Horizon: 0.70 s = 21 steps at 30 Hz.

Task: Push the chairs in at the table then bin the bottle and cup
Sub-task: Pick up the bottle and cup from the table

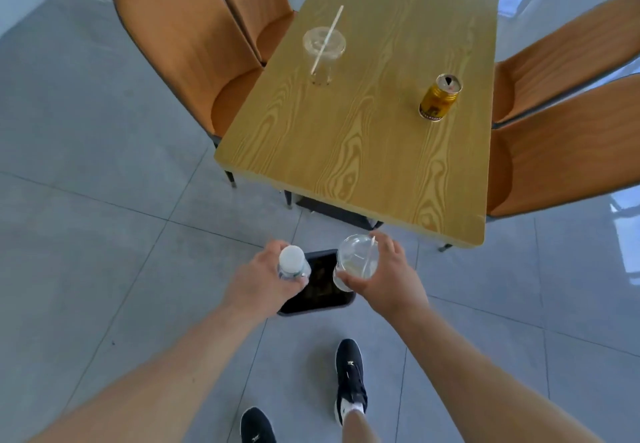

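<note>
My left hand (261, 279) grips a clear plastic bottle (292, 264) with a white cap, held upright over the left side of a black bin (322, 290) on the floor. My right hand (388, 274) holds a clear lidded cup (356, 260) with a straw, above the bin's right side. Orange chairs stand tucked against the wooden table (363, 151): two on the left (180, 51) and two on the right (568, 144).
On the table stand a second clear cup with a straw (323, 51) and a gold can (439, 97). Grey tiled floor surrounds the table. My black shoes (349, 376) are just behind the bin. A dark object lies under the table's near end.
</note>
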Each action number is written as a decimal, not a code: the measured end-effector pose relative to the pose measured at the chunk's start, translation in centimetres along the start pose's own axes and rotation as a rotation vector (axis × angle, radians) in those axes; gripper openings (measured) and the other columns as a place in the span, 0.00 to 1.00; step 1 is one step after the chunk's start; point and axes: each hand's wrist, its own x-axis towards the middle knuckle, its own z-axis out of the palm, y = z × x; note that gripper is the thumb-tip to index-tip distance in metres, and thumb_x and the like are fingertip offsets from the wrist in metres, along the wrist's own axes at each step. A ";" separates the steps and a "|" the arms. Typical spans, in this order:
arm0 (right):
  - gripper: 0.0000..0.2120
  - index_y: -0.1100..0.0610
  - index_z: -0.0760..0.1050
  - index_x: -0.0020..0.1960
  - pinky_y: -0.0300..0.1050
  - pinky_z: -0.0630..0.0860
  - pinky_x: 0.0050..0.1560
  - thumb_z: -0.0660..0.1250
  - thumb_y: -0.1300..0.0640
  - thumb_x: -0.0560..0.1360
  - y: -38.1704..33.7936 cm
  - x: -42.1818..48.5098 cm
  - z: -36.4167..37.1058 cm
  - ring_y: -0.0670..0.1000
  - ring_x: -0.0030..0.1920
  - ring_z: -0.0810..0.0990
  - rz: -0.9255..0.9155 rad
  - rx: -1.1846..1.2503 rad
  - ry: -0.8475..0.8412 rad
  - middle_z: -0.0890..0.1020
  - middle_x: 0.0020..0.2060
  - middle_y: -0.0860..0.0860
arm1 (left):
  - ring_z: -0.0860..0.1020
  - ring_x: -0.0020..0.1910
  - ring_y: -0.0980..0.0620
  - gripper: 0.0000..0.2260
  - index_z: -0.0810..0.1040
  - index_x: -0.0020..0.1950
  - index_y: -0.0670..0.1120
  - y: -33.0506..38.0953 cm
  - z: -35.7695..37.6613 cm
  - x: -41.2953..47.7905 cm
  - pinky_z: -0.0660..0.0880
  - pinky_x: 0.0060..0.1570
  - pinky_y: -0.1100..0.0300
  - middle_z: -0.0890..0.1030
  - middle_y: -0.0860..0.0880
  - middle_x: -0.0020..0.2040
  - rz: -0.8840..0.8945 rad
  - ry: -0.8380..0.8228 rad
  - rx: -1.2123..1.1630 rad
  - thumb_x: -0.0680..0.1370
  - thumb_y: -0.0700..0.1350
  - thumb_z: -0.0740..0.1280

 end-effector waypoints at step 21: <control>0.46 0.42 0.55 0.76 0.51 0.73 0.46 0.76 0.32 0.67 5.4 9.5 9.8 0.58 0.60 0.79 0.084 -0.007 -0.042 0.67 0.72 0.47 | 0.75 0.44 0.51 0.23 0.63 0.52 0.66 -6.9 8.3 10.4 0.67 0.38 0.56 0.75 0.57 0.49 -0.150 0.023 0.074 0.68 0.62 0.74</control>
